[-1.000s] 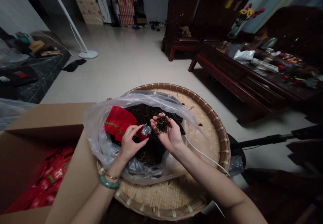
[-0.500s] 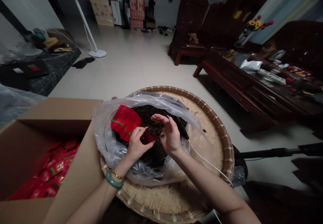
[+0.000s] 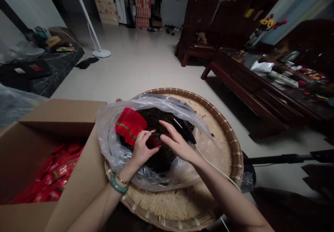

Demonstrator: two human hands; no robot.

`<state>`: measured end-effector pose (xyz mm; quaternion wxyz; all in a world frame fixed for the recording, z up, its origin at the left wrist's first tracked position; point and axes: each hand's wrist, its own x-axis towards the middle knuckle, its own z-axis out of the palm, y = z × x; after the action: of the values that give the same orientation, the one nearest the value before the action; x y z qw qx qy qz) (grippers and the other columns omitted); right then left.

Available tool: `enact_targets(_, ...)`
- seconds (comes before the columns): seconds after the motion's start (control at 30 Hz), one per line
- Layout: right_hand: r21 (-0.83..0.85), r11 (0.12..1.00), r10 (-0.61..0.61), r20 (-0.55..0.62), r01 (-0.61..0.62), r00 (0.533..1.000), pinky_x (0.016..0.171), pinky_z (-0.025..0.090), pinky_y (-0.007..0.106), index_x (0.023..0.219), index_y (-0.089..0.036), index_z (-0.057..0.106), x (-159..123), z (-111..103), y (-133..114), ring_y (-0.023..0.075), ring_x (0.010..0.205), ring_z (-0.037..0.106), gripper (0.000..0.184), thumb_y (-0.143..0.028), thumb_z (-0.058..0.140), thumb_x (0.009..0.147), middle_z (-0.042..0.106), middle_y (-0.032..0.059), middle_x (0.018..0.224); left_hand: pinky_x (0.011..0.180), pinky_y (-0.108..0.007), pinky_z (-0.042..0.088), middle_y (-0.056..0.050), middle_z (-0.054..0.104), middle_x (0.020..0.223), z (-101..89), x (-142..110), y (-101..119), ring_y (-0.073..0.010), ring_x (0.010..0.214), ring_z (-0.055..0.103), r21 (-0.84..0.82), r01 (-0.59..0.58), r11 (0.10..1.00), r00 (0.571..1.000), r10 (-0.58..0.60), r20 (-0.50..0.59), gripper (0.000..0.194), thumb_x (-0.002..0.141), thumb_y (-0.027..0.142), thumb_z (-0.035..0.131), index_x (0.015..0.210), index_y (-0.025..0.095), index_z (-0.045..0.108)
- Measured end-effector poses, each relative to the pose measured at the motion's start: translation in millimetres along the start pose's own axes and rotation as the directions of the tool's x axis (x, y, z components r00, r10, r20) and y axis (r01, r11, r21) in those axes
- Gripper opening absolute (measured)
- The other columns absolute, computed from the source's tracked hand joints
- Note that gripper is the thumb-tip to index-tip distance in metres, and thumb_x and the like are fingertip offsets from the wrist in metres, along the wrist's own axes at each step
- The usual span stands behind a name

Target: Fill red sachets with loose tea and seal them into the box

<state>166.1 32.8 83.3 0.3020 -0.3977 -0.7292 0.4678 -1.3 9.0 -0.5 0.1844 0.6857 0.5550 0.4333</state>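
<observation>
My left hand, with a green bangle and a gold bracelet at the wrist, grips a small red packet between thumb and fingers. Just to its right, my right hand is open, fingers stretched toward the packet's mouth; no held thing shows in it. Both hands are over a clear plastic bag of dark, dry, leaf-like bits, perhaps loose tea. A stack of red packets with a green stripe lies on the bits beside my left hand. Behind my right hand rests a black device with a white cord.
The bag sits on a round woven bamboo tray. At left stands an open cardboard box with many red packets inside. A dark wooden table is at right, and a white fan stand is farther back.
My right hand has turned and its fingers have straightened, pointing left over the dark bits. The left hand keeps its hold on the red packet. The view has shifted slightly.
</observation>
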Motion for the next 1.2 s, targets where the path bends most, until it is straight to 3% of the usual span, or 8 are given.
enact_targets(0.1, -0.189, 0.979, -0.082, -0.023, 0.076, 0.996, 0.082, 0.050, 0.031, 0.121, -0.021, 0.054, -8, -4, 3, 0.0192, 0.110, 0.052, 0.037, -0.025, 0.052, 0.084, 0.049, 0.0108, 0.125, 0.083, -0.036, 0.048, -0.006, 0.055, 0.098, -0.4, 0, 1, -0.0221, 0.094, 0.056, -0.016, 0.000, 1.000, 1.000, 0.000, 0.011, 0.049, 0.069, 0.031, 0.070, 0.115, 0.021, 0.056)
enact_targets(0.27, -0.452, 0.887, -0.105, -0.004, 0.092, 0.994, 0.068, 0.050, 0.027, 0.105, -0.017, 0.062, -8, -2, 7, 0.0127, 0.073, 0.055, 0.025, -0.012, 0.049, 0.084, 0.053, 0.0074, 0.096, 0.084, -0.036, 0.048, -0.006, 0.055, 0.098, -1.2, 0, 5, -0.0219, 0.094, 0.056, -0.011, -0.022, 1.000, 0.999, 0.023, 0.046, 0.050, 0.070, 0.028, 0.068, 0.117, 0.021, 0.055)
enact_targets(0.6, -0.368, 0.895, -0.277, -0.021, 0.251, 0.961, 0.086, 0.046, 0.031, 0.117, -0.020, 0.053, -8, 5, -5, 0.0165, 0.095, 0.054, 0.044, -0.002, 0.044, 0.078, 0.063, 0.0053, 0.107, 0.080, -0.035, 0.048, -0.005, 0.053, 0.094, -1.5, 1, 3, -0.0211, 0.090, 0.054, 0.007, -0.028, 1.000, 0.999, 0.027, 0.034, 0.040, 0.069, 0.028, 0.068, 0.107, 0.020, 0.057)
enact_targets(0.8, -0.540, 0.822, -0.225, -0.017, 0.180, 0.974, 0.081, 0.046, 0.038, 0.091, -0.018, 0.065, -17, 10, -3, 0.0223, 0.091, 0.049, 0.014, -0.027, 0.059, 0.082, 0.066, 0.0068, 0.091, 0.084, -0.040, 0.048, -0.007, 0.051, 0.099, 1.7, 0, 0, -0.0225, 0.093, 0.053, 0.023, -0.034, 0.999, 0.995, 0.031, 0.096, 0.052, 0.071, 0.024, 0.065, 0.121, 0.020, 0.052)
enact_targets(1.0, -0.616, 0.767, -0.193, 0.049, 0.182, 0.980, 0.085, 0.047, 0.039, 0.089, -0.018, 0.064, -17, 18, 14, 0.0224, 0.096, 0.051, 0.012, -0.023, 0.054, 0.086, 0.065, 0.0079, 0.091, 0.094, -0.041, 0.046, -0.010, 0.050, 0.117, -16.6, -1, 17, -0.0251, 0.108, 0.050, 0.098, -0.131, 0.987, 0.982, 0.116, 0.151, 0.065, 0.069, 0.020, 0.066, 0.130, 0.022, 0.045)
enact_targets(1.07, -0.597, 0.782, -0.178, 0.061, 0.178, 0.982, 0.087, 0.048, 0.039, 0.095, -0.018, 0.062, -20, 14, 18, 0.0223, 0.098, 0.052, 0.014, -0.021, 0.052, 0.086, 0.065, 0.0079, 0.093, 0.103, -0.046, 0.038, -0.009, 0.048, 0.125, -40.3, -12, 22, -0.0274, 0.120, 0.043, 0.176, -0.177, 0.968, 0.983, 0.167, 0.069, 0.058, 0.072, 0.023, 0.066, 0.127, 0.025, 0.048)
enact_targets(1.13, -0.554, 0.818, -0.166, 0.031, 0.155, 0.986, 0.088, 0.048, 0.038, 0.102, -0.018, 0.059, -25, 9, 21, 0.0218, 0.101, 0.054, 0.018, -0.019, 0.050, 0.087, 0.064, 0.0087, 0.098, 0.107, -0.048, 0.033, -0.007, 0.050, 0.123, -63.1, -33, 17, -0.0272, 0.123, 0.042, 0.268, -0.058, 0.962, 0.977, 0.109, -0.181, 0.044, 0.075, 0.022, 0.064, 0.118, 0.028, 0.054)
enact_targets(1.2, -0.504, 0.856, -0.145, -0.016, 0.117, 0.989, 0.086, 0.049, 0.036, 0.105, -0.018, 0.055, -32, 4, 24, 0.0204, 0.099, 0.056, 0.019, -0.019, 0.048, 0.088, 0.062, 0.0091, 0.101, 0.107, -0.051, 0.030, -0.011, 0.047, 0.127, -75.0, -60, 2, -0.0301, 0.124, 0.042, 0.245, 0.212, 0.946, 0.864, -0.065, -0.498, 0.048, 0.075, 0.026, 0.065, 0.121, 0.023, 0.052)
